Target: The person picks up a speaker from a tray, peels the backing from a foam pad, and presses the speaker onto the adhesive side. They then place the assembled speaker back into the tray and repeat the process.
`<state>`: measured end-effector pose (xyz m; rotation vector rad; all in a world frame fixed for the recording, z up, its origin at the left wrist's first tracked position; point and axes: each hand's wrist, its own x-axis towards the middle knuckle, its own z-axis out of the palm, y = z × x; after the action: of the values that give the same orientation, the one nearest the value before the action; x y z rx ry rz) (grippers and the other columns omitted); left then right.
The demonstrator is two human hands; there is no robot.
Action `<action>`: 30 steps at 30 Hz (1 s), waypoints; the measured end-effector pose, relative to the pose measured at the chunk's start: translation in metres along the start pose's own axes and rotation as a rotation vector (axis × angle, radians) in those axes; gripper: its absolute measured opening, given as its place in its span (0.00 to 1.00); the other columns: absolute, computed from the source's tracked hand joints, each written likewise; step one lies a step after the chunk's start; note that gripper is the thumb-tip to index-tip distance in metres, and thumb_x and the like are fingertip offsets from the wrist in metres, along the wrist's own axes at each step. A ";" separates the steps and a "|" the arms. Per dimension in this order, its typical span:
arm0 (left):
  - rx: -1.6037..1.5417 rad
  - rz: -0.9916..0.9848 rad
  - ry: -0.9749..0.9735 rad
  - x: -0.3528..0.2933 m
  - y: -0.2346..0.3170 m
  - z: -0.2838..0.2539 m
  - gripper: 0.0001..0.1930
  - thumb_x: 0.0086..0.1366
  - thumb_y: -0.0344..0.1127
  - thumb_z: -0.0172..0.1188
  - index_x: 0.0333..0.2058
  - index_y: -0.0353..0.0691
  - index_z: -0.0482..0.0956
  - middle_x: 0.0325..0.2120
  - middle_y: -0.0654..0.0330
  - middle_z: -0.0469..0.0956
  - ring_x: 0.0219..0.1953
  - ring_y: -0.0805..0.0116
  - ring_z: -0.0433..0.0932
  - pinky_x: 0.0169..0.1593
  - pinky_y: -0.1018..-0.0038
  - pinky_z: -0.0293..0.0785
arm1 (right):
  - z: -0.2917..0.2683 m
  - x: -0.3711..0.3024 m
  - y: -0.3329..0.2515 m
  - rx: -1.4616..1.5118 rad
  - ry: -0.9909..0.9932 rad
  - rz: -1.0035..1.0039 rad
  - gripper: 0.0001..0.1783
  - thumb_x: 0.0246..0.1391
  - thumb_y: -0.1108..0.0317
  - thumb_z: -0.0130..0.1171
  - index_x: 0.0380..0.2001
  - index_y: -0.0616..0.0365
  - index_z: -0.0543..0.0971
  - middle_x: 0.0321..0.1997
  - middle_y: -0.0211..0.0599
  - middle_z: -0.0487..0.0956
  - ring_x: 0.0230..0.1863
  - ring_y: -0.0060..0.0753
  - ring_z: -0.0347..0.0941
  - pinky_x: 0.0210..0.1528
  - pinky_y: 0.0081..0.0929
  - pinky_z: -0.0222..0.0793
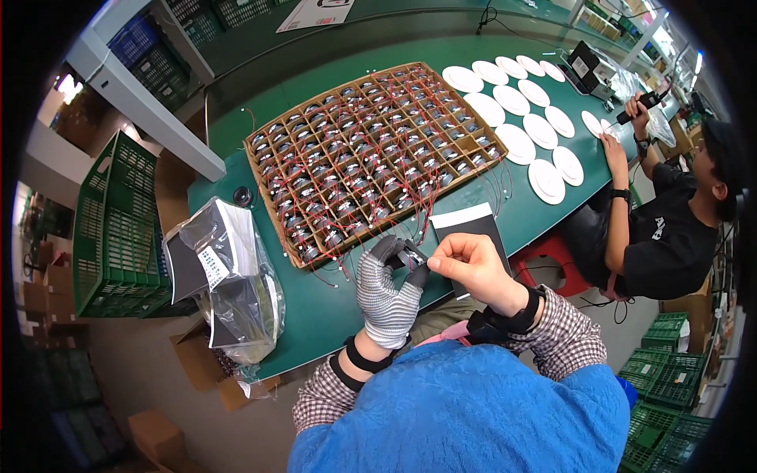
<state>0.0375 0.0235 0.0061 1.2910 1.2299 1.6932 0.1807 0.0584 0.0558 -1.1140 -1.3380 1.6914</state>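
My left hand (385, 296), in a grey striped glove with dark fingertips, holds a small dark speaker (412, 257) upright between thumb and fingers. Bare, my right hand (473, 266) is just to the right of it, thumb and forefinger pinched together; whatever they hold is too small to make out. Beyond both hands lies a cardboard divider tray (482, 160), its cells filled with similar dark round speakers trailing red wires. A black sheet (471, 229) with a white edge lies on the green table (303, 315), partly under my right hand.
On the left, a clear plastic bag (244, 311) holds black sheets, with a small black round part (243, 196) behind it. Green crates (118, 229) stand beside the table. At right, a co-worker (666, 213) holds a black tool (639, 108) over several white discs (518, 144).
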 end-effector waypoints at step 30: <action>-0.770 -0.567 -0.147 0.017 0.016 0.021 0.27 0.50 0.28 0.64 0.48 0.35 0.63 0.38 0.59 0.69 0.39 0.71 0.72 0.41 0.78 0.72 | 0.000 0.017 0.004 0.072 -0.020 -0.498 0.18 0.59 0.63 0.43 0.47 0.66 0.68 0.39 0.38 0.76 0.34 0.19 0.68 0.40 0.17 0.64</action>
<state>0.0536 0.0395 0.0281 0.5168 0.6446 1.3928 0.1741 0.0730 0.0484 -0.6510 -1.4120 1.3690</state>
